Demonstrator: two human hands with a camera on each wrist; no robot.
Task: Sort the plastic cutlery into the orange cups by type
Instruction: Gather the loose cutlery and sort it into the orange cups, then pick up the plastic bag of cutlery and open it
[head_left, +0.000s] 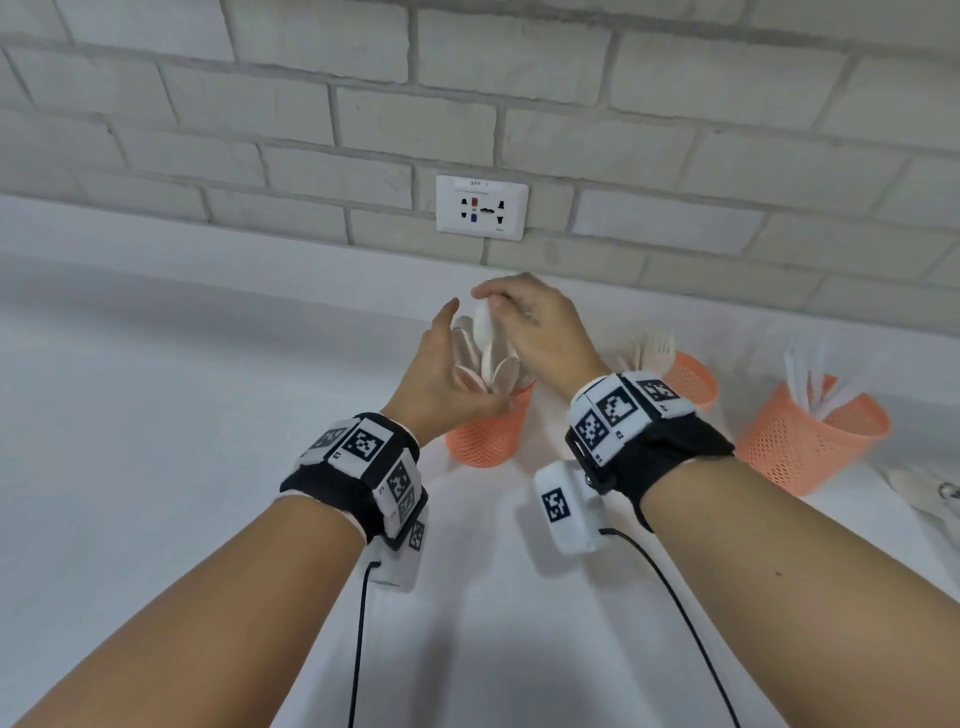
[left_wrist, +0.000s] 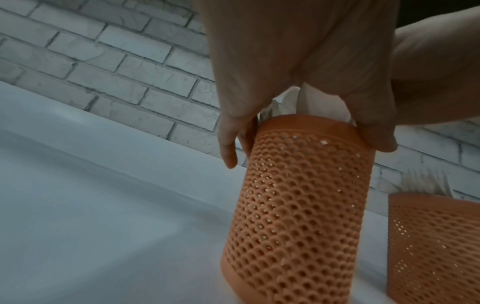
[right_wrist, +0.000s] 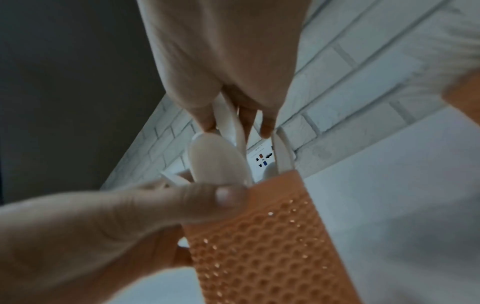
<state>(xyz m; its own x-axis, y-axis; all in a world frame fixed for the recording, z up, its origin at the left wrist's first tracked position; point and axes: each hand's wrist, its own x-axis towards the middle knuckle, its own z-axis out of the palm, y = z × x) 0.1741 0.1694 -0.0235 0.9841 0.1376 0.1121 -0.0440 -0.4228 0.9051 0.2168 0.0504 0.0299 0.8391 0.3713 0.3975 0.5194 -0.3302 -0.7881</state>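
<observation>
Three orange mesh cups stand on the white table. The left cup (head_left: 485, 436) holds several white spoons (head_left: 501, 371). My left hand (head_left: 452, 371) holds this cup at its top, with the thumb (right_wrist: 221, 197) lying across the rim and the fingers (left_wrist: 374, 131) draped over its other side. My right hand (head_left: 493, 304) hovers just above the cup and pinches one white spoon (head_left: 483, 325) near its bowl, the handle pointing down among the others. The middle cup (head_left: 693, 382) holds forks (head_left: 655, 347). Knives (head_left: 810, 379) stick out of the right cup (head_left: 810, 441).
A white brick wall with a socket plate (head_left: 482, 208) rises right behind the cups. Pale cutlery (head_left: 930, 493) lies on the table at the far right edge. Black cables run from both wrist units toward me across the white table (head_left: 156, 415).
</observation>
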